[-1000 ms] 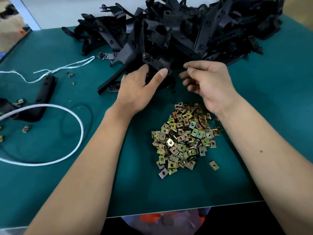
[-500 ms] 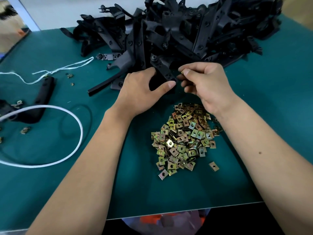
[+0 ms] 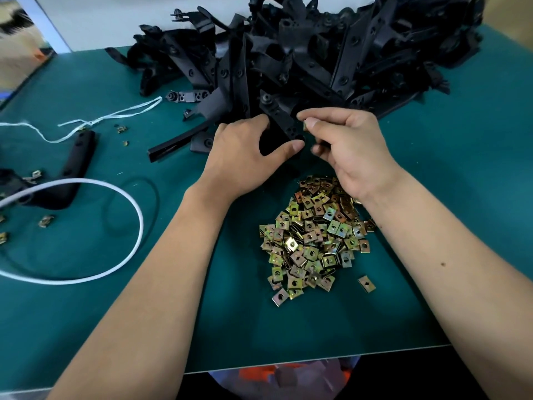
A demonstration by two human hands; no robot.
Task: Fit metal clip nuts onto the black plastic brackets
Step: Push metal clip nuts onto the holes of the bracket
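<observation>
1. Pinched between the thumb and forefinger of the right hand (image 3: 354,151), a single clip nut (image 3: 305,125) sits at the fingertips just beside the end of a black bracket (image 3: 284,122); the other fingers curl loosely under the palm.
2. Left hand (image 3: 245,157) grips that same bracket from the left, its thumb stretched out along the underside toward the right hand and its fingers wrapped over the far side, where they are hidden.
3. Both forearms enter from the bottom corners of the frame and converge toward the centre, wrists just above the green table mat (image 3: 476,197).
4. Nearest the viewer, in the lower centre, a heap of clip nuts (image 3: 314,235) lies on the mat, partly under the right wrist; one loose clip nut (image 3: 366,283) lies just beside the heap on its lower right.
5. At the left of the frame a white cord loop (image 3: 127,197) curves over the mat, crossing a lone black bracket (image 3: 78,157); a few scattered clip nuts (image 3: 46,220) lie near it.
6. Farther up on the left, a strand of white string (image 3: 109,118) trails across the mat.
7. Farthest away, filling the upper centre and right, a big tangled pile of black brackets (image 3: 346,53) rests on the mat, with the held bracket at its near edge.
</observation>
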